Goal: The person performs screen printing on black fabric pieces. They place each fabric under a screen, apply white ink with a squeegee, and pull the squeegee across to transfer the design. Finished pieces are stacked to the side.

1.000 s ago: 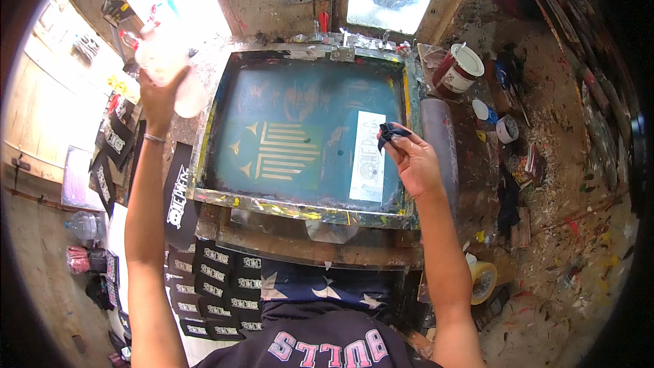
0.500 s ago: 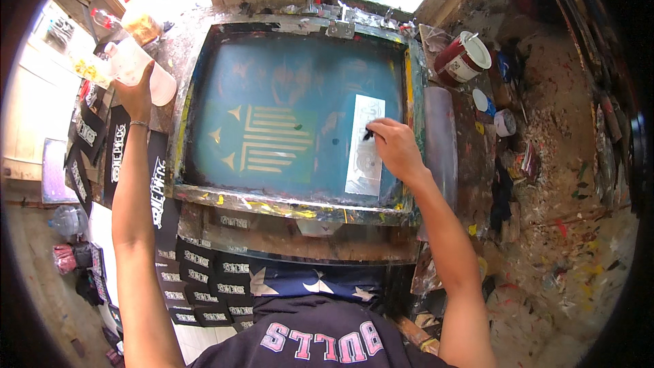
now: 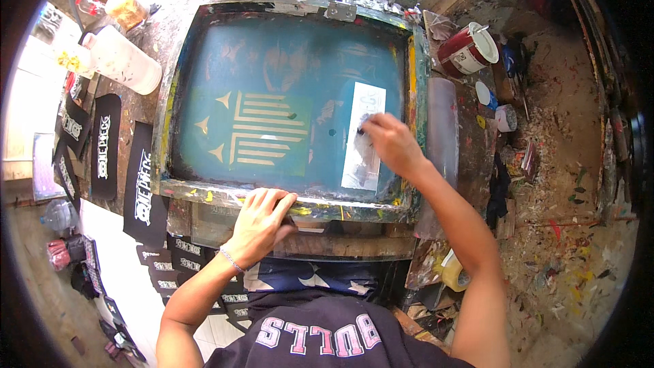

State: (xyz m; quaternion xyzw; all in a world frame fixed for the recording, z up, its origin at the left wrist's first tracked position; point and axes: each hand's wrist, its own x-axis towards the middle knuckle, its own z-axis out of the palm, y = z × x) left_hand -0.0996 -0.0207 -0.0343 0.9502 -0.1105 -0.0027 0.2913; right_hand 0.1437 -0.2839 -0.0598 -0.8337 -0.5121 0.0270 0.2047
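Observation:
A printing screen (image 3: 272, 48) with teal mesh and a paint-stained frame lies before me, with a striped pattern and three star shapes at left. My left hand (image 3: 260, 223) is closed over the frame's front bar. At the right of the mesh is a pale rectangle (image 3: 361, 163) with smeared lettering. On it my right hand (image 3: 394, 144) pinches a small black wad (image 3: 361, 131) that looks like cloth, mostly hidden by the fingers. A cloudy plastic bottle (image 3: 126, 61) leans on the table left of the screen, apart from both hands.
Several black printed pieces (image 3: 105, 146) lie at left. Right of the screen are a clear plastic roll (image 3: 443, 129), a dark red tub (image 3: 466, 51) and small containers. A yellowish tape roll (image 3: 455, 274) sits near my right forearm. A metal clamp (image 3: 340, 11) holds the far frame edge.
My left hand has let go of the bottle and come right and nearer onto the frame's front bar. My right hand stays on the pale rectangle with the wad. The view has shifted slightly.

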